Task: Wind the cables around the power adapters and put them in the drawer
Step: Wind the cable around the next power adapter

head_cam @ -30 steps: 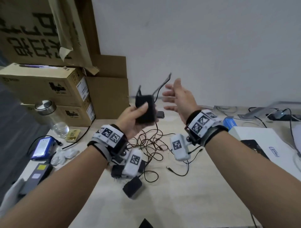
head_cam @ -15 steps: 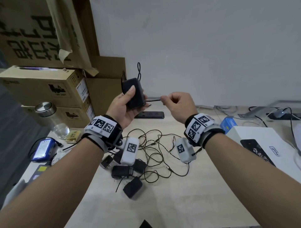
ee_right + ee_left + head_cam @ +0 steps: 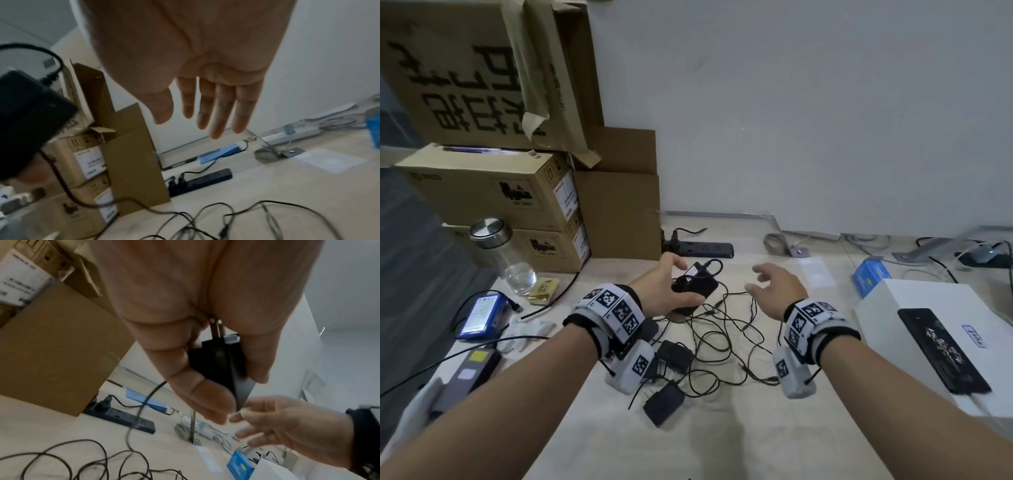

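My left hand (image 3: 671, 294) grips a black power adapter (image 3: 697, 287) low over the table; its plug prongs (image 3: 216, 326) point back at my palm and its cable (image 3: 141, 405) hangs loose to the table. In the right wrist view the same adapter (image 3: 30, 116) fills the left edge. My right hand (image 3: 774, 286) hovers just right of it with fingers (image 3: 222, 110) spread and nothing in them. Several more black adapters (image 3: 664, 404) lie in a tangle of thin cables (image 3: 726, 339) under my wrists. No drawer is in view.
Stacked cardboard boxes (image 3: 493, 192) and a glass jar (image 3: 506, 257) stand at the back left. A black power strip (image 3: 705, 248) lies by the wall. A white box (image 3: 941, 342) with a dark device sits at the right, a blue box (image 3: 869, 279) behind it.
Both hands have dropped from chest height to just above the table. My right hand let go of the cable it was pinching and spread its fingers; the left still holds the adapter.
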